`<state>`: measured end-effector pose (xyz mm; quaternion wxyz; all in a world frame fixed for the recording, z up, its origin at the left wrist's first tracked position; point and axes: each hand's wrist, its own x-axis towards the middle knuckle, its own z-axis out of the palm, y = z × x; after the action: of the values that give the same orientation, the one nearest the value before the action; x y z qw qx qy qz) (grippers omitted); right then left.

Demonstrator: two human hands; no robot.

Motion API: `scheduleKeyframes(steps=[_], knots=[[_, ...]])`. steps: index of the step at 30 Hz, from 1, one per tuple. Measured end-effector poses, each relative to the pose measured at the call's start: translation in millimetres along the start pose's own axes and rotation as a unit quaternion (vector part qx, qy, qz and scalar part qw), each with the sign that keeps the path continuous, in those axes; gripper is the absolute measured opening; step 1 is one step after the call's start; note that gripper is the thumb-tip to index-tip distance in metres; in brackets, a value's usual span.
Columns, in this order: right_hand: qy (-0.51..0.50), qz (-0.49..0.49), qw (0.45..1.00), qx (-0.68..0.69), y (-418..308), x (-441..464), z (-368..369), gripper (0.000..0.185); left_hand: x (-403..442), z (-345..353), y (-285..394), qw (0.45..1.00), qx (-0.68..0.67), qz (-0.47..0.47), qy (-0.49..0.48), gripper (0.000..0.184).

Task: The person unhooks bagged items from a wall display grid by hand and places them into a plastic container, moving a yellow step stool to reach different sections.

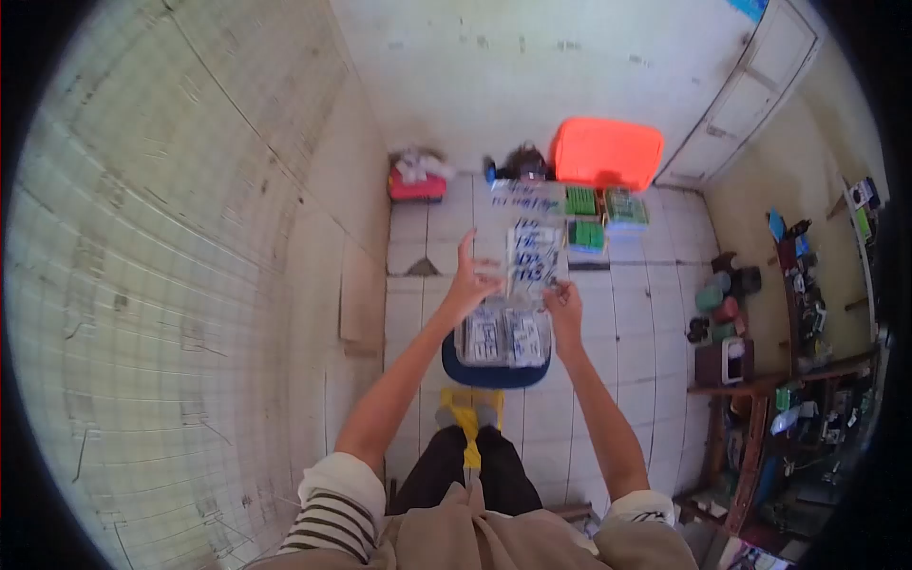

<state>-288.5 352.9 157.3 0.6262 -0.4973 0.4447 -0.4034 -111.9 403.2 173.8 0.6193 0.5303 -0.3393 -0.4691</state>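
Note:
A clear plastic packet [534, 255] with dark blue handwriting stands out in front of me, above a dark blue stool [496, 377]. My right hand [564, 304] has its fingers closed at the packet's lower right corner. On the other side, my left hand [472, 285] has its fingers apart close to the packet's left edge; whether they touch it I cannot tell. Two stacks of similar written packets, a left one [484, 334] and a right one [523, 338], lie in a clear tray on the stool.
Beyond the packet are a written plastic sheet [513, 198], several green packs [586, 234] and an orange lid [608, 152] against the wall. Something yellow [467, 418] lies by my feet. Cluttered shelves [760, 418] run along the right; a wire grid [180, 285] covers the left.

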Motion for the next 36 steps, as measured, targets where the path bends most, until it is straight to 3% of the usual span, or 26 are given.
scheduleKeyframes(steps=[3,4,9,11,13,14,16,20,22,24,26,29,30,32,34,36], knots=[[0.020,0.004,0.967,-0.255,142.9,-29.0,-32.9,0.018,-55.2,-11.5,-135.7,0.995,0.041,-0.084,0.042,0.091],[0.000,0.080,0.960,-0.270,139.0,-52.5,-28.6,0.018,-79.3,-16.6,-180.2,0.991,0.048,-0.109,0.063,0.090],[-0.027,0.206,0.956,-0.207,275.1,-106.5,-41.5,0.022,-146.9,-36.6,-304.4,0.952,0.159,-0.232,0.122,0.082],[-0.035,0.199,0.947,-0.250,321.7,-104.2,-40.4,0.024,-145.0,-45.1,-320.9,0.942,0.162,-0.260,0.136,0.074],[-0.043,0.059,0.930,-0.361,355.3,-86.1,-33.4,0.025,-130.4,-60.7,-355.3,0.938,0.179,-0.266,0.133,0.074],[-0.036,0.061,0.922,-0.380,368.2,-75.3,-28.9,0.025,-120.7,-68.4,-372.6,0.936,0.197,-0.262,0.130,0.074],[-0.018,0.073,0.909,-0.409,386.8,-50.7,-18.8,0.024,-105.2,-83.6,-415.4,0.953,0.220,-0.178,0.109,0.078],[0.000,0.122,0.875,-0.469,426.8,-14.2,-8.7,0.026,-67.5,-82.4,-421.9,0.943,0.279,-0.169,0.069,0.082],[-0.006,0.118,0.865,-0.487,442.9,-8.6,-8.5,0.029,-63.2,-83.1,-436.6,0.895,0.406,-0.185,-0.007,0.081],[-0.010,0.114,0.856,-0.504,449.1,-5.9,-5.8,0.031,-59.8,-85.1,-447.3,0.900,0.390,-0.193,-0.013,0.078],[-0.057,0.120,0.808,-0.575,444.5,-6.9,-1.4,0.034,-60.1,-84.3,-453.6,0.905,0.377,-0.197,-0.020,0.075],[-0.083,0.134,0.817,-0.555,432.8,-10.2,1.8,0.040,-59.9,-81.0,-438.0,0.875,0.456,-0.162,0.019,0.065],[-0.085,0.127,0.820,-0.552,424.8,-11.9,3.1,0.040,-64.0,-81.4,-434.5,0.853,0.511,-0.108,0.026,0.060],[-0.097,-0.005,0.802,-0.589,405.1,-24.5,2.1,0.045,-77.7,-83.5,-415.6,0.821,0.569,-0.026,0.041,0.051],[-0.105,-0.050,0.791,-0.600,392.1,-41.4,-3.6,0.047,-104.2,-85.7,-380.4,0.856,0.515,-0.045,0.017,0.055],[-0.154,-0.038,0.817,-0.555,373.2,-62.9,-17.4,0.045,-141.0,-93.0,-356.4,0.869,0.488,-0.072,0.019,0.056]])
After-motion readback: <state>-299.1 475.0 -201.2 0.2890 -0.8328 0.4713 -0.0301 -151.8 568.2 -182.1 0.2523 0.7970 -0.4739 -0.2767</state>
